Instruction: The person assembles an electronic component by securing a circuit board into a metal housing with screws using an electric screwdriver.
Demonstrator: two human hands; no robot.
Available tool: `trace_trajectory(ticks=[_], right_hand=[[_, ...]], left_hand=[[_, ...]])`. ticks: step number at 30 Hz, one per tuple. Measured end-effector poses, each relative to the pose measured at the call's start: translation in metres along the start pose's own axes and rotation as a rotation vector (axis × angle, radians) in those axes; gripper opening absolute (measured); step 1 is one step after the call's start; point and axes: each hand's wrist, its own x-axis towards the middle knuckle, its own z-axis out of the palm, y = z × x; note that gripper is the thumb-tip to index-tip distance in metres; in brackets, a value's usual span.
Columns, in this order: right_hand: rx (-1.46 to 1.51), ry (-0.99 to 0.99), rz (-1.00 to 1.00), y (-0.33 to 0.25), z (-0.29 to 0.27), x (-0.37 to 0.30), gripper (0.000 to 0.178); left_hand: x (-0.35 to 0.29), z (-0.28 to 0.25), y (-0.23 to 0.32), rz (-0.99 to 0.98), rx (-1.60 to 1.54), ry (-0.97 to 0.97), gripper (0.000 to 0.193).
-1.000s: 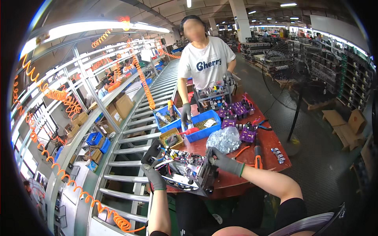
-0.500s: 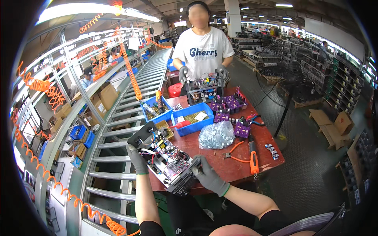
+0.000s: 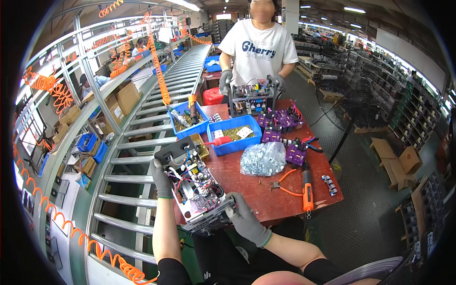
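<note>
Both my gloved hands hold an open metal chassis [image 3: 194,186] full of circuit boards and wires, tilted over the near left corner of the red table [image 3: 247,183]. My left hand [image 3: 161,176] grips its left side. My right hand [image 3: 246,222] grips its near right end. An orange-handled electric screwdriver [image 3: 307,187] and orange pliers [image 3: 285,183] lie on the table to the right of my right hand.
A roller conveyor [image 3: 137,156] runs along the left. Blue bins [image 3: 233,137] of screws, a clear bag of parts [image 3: 262,159] and purple modules [image 3: 280,124] sit mid-table. A person in a white shirt [image 3: 259,47] stands opposite, holding another chassis [image 3: 251,97]. Orange coiled hoses [image 3: 156,61] hang overhead.
The view has swung left and downward, so the table now sits further right. The chassis has turned in my hands and tilted more upright toward me. The person opposite still holds their unit.
</note>
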Motion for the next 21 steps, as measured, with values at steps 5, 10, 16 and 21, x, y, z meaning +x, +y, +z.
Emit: trace_trajectory(ticks=[5, 10, 16, 21], right_hand=[[0.088, 0.001, 0.061, 0.011, -0.011, 0.006, 0.024], [0.213, -0.061, 0.090, 0.003, -0.018, 0.014, 0.029], [0.043, 0.069, 0.292, -0.025, -0.062, 0.044, 0.029], [-0.603, 0.013, -0.148, 0.014, -0.082, 0.136, 0.034]], left_hand=[[0.004, 0.021, -0.003, 0.023, 0.026, -0.095, 0.042], [0.021, 0.000, 0.006, -0.041, 0.264, -0.166, 0.043], [-0.009, 0.004, 0.070, 0.197, 0.405, 0.240, 0.036], [-0.057, 0.022, 0.106, 0.188, 0.577, -0.078, 0.024]])
